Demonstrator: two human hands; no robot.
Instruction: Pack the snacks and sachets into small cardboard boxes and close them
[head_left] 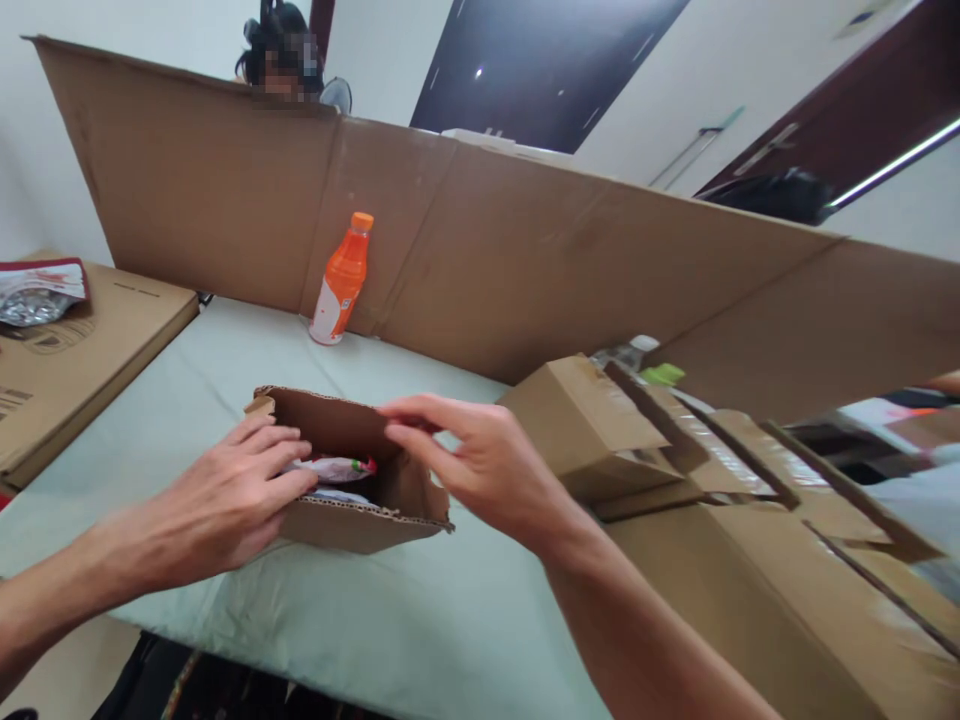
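Note:
A small open cardboard box stands on the pale green tabletop, its top facing me. Inside lies a whitish packet with red and green at one end; part of it is hidden by my fingers. My left hand is closed over the box's left end, fingers reaching over the rim and thumb by the near wall. At the far rim, toward the right corner, my right hand pinches the cardboard edge between thumb and forefinger.
Behind the box stands an orange drink bottle before a tall cardboard screen. Several cardboard boxes crowd the right side. On the left, a silvery pouch lies on a flat carton. A person's head shows beyond the screen.

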